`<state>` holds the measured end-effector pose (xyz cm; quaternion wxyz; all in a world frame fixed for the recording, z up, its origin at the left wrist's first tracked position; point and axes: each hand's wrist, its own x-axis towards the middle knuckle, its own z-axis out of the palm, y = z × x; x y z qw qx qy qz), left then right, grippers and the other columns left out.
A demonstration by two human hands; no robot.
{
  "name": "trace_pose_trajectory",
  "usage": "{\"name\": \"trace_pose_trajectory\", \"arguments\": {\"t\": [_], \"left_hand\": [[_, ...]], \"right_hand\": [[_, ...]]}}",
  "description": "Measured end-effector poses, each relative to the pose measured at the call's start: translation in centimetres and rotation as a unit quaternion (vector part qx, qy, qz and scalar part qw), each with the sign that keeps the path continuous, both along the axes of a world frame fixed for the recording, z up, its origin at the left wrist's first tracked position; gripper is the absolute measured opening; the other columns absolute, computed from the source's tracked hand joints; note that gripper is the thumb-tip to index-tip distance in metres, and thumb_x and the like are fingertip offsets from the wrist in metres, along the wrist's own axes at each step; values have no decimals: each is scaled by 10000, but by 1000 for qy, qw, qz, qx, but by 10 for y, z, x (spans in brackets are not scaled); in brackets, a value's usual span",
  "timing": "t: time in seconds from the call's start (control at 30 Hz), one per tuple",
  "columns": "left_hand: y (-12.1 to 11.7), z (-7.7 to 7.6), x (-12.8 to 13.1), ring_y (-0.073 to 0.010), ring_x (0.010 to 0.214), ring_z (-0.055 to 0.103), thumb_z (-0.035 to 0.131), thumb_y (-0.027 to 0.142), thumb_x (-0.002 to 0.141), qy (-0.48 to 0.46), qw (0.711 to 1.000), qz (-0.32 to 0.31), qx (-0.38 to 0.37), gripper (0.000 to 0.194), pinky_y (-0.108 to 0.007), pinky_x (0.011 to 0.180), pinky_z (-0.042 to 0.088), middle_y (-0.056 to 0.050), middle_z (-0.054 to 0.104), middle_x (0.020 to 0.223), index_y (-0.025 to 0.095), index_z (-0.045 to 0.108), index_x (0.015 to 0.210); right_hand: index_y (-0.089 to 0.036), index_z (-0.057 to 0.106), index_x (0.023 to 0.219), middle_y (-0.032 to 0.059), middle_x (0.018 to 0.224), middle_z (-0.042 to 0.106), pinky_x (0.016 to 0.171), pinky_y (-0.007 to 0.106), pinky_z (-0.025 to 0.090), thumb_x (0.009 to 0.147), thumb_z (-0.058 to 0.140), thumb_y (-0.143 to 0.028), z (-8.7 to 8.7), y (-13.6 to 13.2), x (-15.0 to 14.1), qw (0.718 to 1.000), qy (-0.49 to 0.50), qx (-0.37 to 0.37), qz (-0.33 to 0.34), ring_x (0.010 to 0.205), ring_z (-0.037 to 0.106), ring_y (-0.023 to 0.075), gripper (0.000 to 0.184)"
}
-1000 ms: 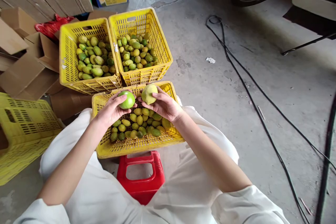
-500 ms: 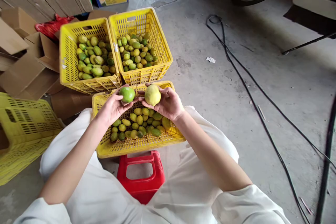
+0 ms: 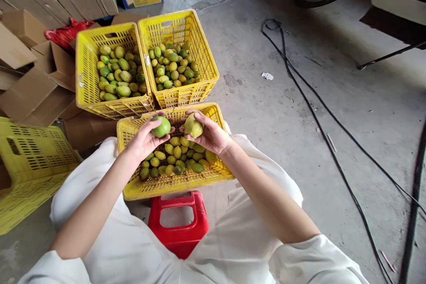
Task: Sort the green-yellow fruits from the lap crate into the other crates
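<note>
My left hand (image 3: 146, 135) is closed around a green lemon (image 3: 161, 127), its thumb lying on top of the fruit. A yellow-green lemon (image 3: 193, 126) sits in my right hand (image 3: 213, 133), held between thumb and fingers. Both hands are raised over the near yellow crate (image 3: 179, 182), a small gap between the two fruits. Inside that crate lie several yellow and green lemons (image 3: 177, 152). My forearms cover parts of its left and right sides.
Beyond stand two deeper yellow crates, the left (image 3: 88, 75) and the right (image 3: 203, 53), both holding lemons. Another yellow crate (image 3: 36, 155) and cardboard boxes (image 3: 36, 88) are at left. A red stool (image 3: 179, 235) shows between my legs. Black cables (image 3: 316, 120) cross the floor at right.
The lemon in my right hand has been turned and now shows a darker, pointed side. My hands have drawn slightly apart; the green lemon is slightly lower.
</note>
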<state>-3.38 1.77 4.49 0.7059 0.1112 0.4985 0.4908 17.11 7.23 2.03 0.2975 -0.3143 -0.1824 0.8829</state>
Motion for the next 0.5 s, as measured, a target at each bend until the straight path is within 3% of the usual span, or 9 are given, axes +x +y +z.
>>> {"name": "trace_pose_trajectory", "arguments": {"t": [0.1, 0.17, 0.23, 0.3, 0.4, 0.5], "left_hand": [[2, 2, -2, -196, 933, 748, 677, 153, 683, -37, 999, 25, 31, 405, -347, 844, 664, -38, 735, 1003, 196, 643, 1084], [3, 1, -3, -184, 972, 749, 658, 98, 677, -31, 998, 36, 33, 438, -326, 887, 656, -39, 741, 1031, 197, 648, 1104], [3, -1, -5, -170, 939, 753, 715, 107, 711, -6, 999, 34, 34, 402, -248, 810, 647, -46, 737, 1032, 195, 647, 1097], [3, -3, -6, -136, 773, 728, 828, 209, 723, 9, 999, 15, 40, 369, -178, 630, 601, -45, 718, 953, 185, 645, 1042], [1, -3, -6, -58, 522, 567, 934, 367, 652, -7, 999, -21, 44, 471, -129, 405, 432, 0, 640, 781, 176, 639, 966], [0, 1, -5, -91, 579, 631, 898, 363, 672, -18, 999, -28, 33, 460, -134, 427, 457, -10, 647, 795, 175, 649, 1010]], "right_hand": [[-251, 642, 1061, 38, 999, 756, 802, 419, 676, 741, 699, -248, 0, 1, 1, 999, 30, 18, 6, 975, 747, 258, 325], [-244, 656, 1055, 50, 1056, 759, 857, 432, 667, 727, 697, -217, 0, 1, 1, 999, 24, 35, -2, 1038, 730, 263, 332], [-233, 677, 1038, 47, 1041, 760, 827, 365, 661, 750, 760, -234, -1, 1, 1, 999, 4, 42, -17, 989, 724, 228, 299], [-231, 689, 1025, 28, 980, 753, 745, 287, 647, 766, 829, -290, -2, 0, 0, 999, -6, 33, -30, 882, 709, 179, 300], [-245, 672, 1021, -14, 893, 730, 714, 262, 645, 726, 900, -302, -3, -2, -1, 999, 0, 2, -41, 793, 696, 147, 376], [-251, 637, 1039, -19, 879, 727, 746, 279, 657, 737, 905, -283, -6, -1, -1, 999, -3, -14, -46, 811, 726, 158, 404]]}}
